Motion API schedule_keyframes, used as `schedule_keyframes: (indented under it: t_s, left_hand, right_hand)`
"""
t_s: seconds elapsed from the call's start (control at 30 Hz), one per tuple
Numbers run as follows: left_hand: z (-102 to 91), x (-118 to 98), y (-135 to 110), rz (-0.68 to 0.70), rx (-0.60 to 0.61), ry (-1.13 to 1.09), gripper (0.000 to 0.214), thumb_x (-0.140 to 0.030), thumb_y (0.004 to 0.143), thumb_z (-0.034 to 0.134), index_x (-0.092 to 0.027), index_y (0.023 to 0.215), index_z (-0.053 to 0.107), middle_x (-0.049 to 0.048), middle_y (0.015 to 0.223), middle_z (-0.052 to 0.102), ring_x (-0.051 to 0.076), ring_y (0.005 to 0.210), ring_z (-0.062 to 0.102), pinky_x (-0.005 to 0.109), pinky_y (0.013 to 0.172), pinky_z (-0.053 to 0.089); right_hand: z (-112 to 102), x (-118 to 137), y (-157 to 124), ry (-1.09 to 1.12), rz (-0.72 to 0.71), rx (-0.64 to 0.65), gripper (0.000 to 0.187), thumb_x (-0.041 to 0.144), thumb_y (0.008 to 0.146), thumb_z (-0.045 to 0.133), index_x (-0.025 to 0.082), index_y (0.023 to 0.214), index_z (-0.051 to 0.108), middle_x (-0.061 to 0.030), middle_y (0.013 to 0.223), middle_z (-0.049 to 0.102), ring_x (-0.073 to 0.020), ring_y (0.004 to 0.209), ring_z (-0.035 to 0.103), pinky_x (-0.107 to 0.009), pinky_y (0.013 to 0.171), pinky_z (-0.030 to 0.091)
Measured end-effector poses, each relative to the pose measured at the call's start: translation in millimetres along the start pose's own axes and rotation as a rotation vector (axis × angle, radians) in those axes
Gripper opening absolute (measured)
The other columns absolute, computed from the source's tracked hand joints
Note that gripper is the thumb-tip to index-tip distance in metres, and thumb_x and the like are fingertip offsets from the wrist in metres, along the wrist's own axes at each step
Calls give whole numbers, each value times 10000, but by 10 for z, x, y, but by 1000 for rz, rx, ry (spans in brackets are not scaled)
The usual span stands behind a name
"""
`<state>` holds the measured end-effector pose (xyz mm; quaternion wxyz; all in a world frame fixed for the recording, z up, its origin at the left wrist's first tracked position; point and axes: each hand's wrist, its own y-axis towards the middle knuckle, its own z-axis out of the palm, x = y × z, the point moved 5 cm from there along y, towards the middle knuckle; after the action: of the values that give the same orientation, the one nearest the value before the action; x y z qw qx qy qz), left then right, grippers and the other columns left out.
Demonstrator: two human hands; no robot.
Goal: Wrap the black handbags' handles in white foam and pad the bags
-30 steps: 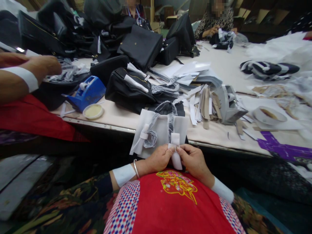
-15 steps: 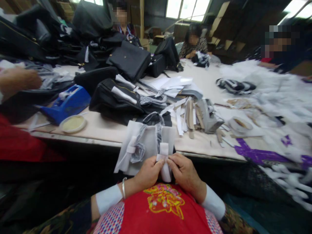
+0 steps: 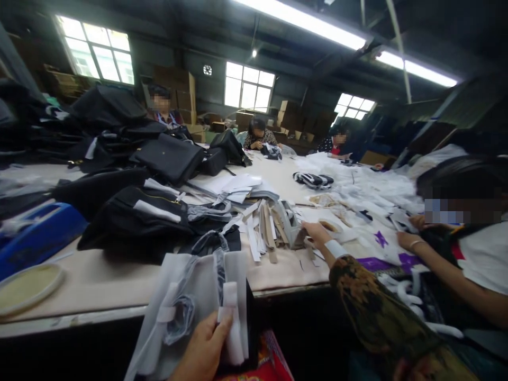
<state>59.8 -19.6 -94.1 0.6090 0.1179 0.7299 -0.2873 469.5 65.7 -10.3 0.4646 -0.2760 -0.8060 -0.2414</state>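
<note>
My left hand (image 3: 202, 346) is at the bottom edge, thumb pressed on a white strip (image 3: 231, 323) folded round the handle of a bag in white wrapping (image 3: 186, 288) that hangs over the table's near edge. My right hand (image 3: 315, 231) is stretched far out over the table, fingers extended, empty, by a pile of white and tan strips (image 3: 265, 233) and a grey folded piece (image 3: 291, 227). A white tape roll (image 3: 329, 226) lies just beyond it. My floral sleeve with its white cuff (image 3: 336, 247) crosses the table edge.
Black bags (image 3: 135, 217) are heaped on the left half of the table (image 3: 99, 275). A blue tape dispenser (image 3: 35, 233) and a round yellowish dish (image 3: 24, 288) sit at the near left. A co-worker's arms (image 3: 436, 264) work close on the right. Other people sit at the far end.
My right hand has let go of the white strip and reached out to the strip pile. My head has lifted, so the view is higher. The left hand keeps the strip.
</note>
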Motion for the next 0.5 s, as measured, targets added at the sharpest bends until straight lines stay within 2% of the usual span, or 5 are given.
schedule_keyframes:
  t_s: [0.13,0.23,0.3,0.4,0.5]
  left_hand:
    - [4,10,19,-19,23,-22,558,-637,874,496,-128,995,689,71,886,704,273,911,603,315,800,479]
    - [6,23,24,-36,33,-32,557,-636,872,503,-129,1013,686,76,919,710,278,931,608,322,824,483]
    - [6,39,21,-50,36,-32,547,-629,874,505,-134,1019,687,72,935,713,274,935,610,317,825,485]
    - [3,57,15,-56,36,-21,553,-638,875,494,-140,1016,689,68,941,713,263,903,607,302,782,491]
    - [-2,55,19,-44,35,10,552,-637,875,490,-137,997,690,70,930,711,261,891,603,298,769,487]
  right_hand:
    - [46,-136,59,30,180,37,323,339,946,603,157,1213,591,-87,1187,624,-207,983,642,-405,825,563]
    - [-93,-188,-2,60,192,20,286,336,945,605,151,1163,611,-75,1138,640,-189,938,647,-374,791,567]
    - [-184,-224,-117,76,179,4,237,335,944,607,138,1072,632,-47,1018,660,-148,815,645,-306,695,560]
    - [-198,-303,-343,83,196,27,225,318,923,617,112,832,631,10,695,615,-78,521,534,-193,453,421]
    - [-112,-357,-509,72,213,68,303,324,905,621,139,672,565,74,509,490,-49,387,399,-176,375,297]
